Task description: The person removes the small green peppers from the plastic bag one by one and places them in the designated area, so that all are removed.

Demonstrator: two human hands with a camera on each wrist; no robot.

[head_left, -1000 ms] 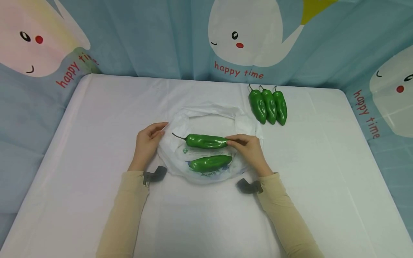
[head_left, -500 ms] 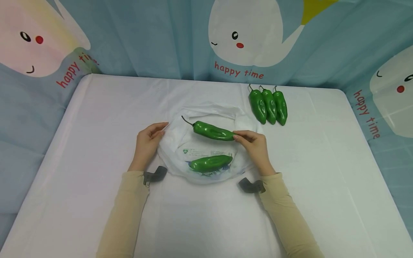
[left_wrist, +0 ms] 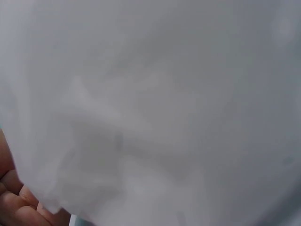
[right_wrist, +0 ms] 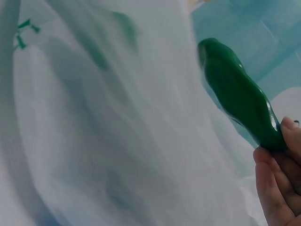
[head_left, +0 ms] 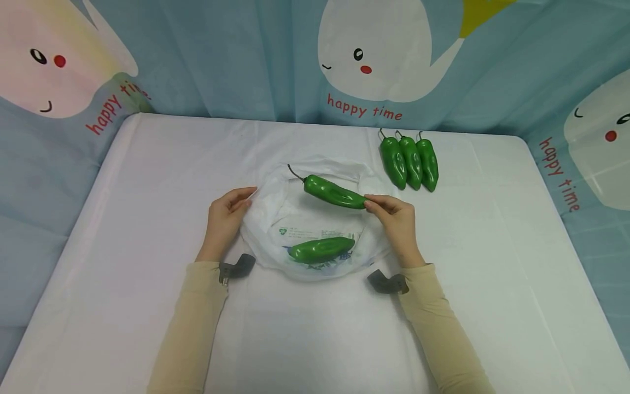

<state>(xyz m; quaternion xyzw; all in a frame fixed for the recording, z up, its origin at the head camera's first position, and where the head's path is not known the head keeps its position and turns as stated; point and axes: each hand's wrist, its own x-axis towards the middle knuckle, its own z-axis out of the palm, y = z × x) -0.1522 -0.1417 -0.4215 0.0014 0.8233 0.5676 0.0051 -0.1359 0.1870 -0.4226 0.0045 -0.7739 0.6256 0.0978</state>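
By its tip, my right hand [head_left: 395,225] pinches a long green chili pepper [head_left: 333,192], its stem pointing to the far left above the mouth of a white plastic bag [head_left: 256,230]. The right wrist view shows this pepper [right_wrist: 240,94] between thumb and fingers, beside the bag's translucent wall [right_wrist: 122,141]. My left hand [head_left: 223,221] pinches the bag's left rim. In the left wrist view the bag [left_wrist: 155,103] covers most of the picture, and part of the left hand [left_wrist: 23,207] shows at the lower left. A second green pepper [head_left: 321,250] lies inside the bag, near its front.
At the back right of the white table [head_left: 492,262], 3 more green peppers [head_left: 410,162] lie side by side with stems pointing away. A blue curtain [head_left: 236,60] with cartoon whales hangs behind the table. Dark wrist cameras [head_left: 388,282] sit near both cuffs.
My right hand has carried its pepper up, away and to the right, over the bag's opening, and the pepper's stem end now tilts farther back. My left hand and the other peppers have stayed put.
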